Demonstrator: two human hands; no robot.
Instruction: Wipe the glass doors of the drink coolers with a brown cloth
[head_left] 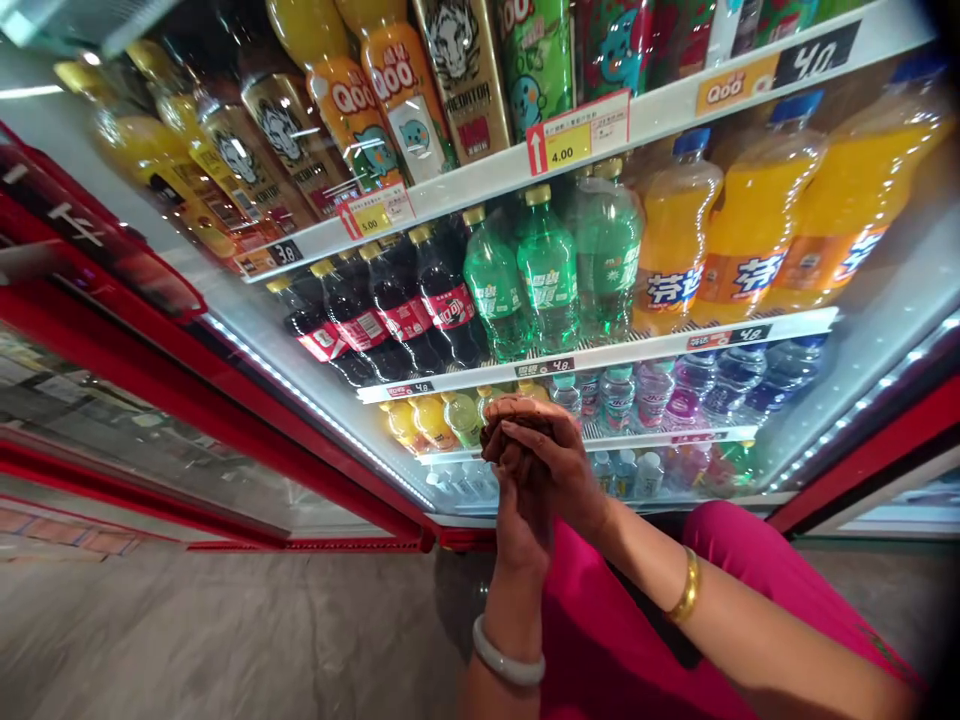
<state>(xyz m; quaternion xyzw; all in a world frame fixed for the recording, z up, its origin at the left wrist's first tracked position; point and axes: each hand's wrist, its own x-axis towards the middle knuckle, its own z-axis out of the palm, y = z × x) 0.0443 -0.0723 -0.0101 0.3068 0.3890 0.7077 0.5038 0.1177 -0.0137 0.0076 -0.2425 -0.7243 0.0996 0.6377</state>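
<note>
A crumpled brown cloth (517, 448) is bunched up between my two hands, in front of the lower shelves of a drinks fridge. My right hand (574, 465), the one with a gold bangle at its wrist, lies over the cloth with fingers curled around it. My left hand (523, 530), with a pale bangle, grips the bundle from below; its fingers are partly hidden by the cloth and the right hand. Both hands are close together, above my pink-clad knees. Small bottles of yellow drink (431, 420) stand on the shelf just behind them.
Dark cola bottles (450, 310), green soda bottles (547, 270) and large orange soda bottles (679, 240) line the middle shelf. Juice bottles (405, 90) fill the shelf above. A red-framed glass door (225, 430) stands open at left. Grey floor (247, 630) lies below.
</note>
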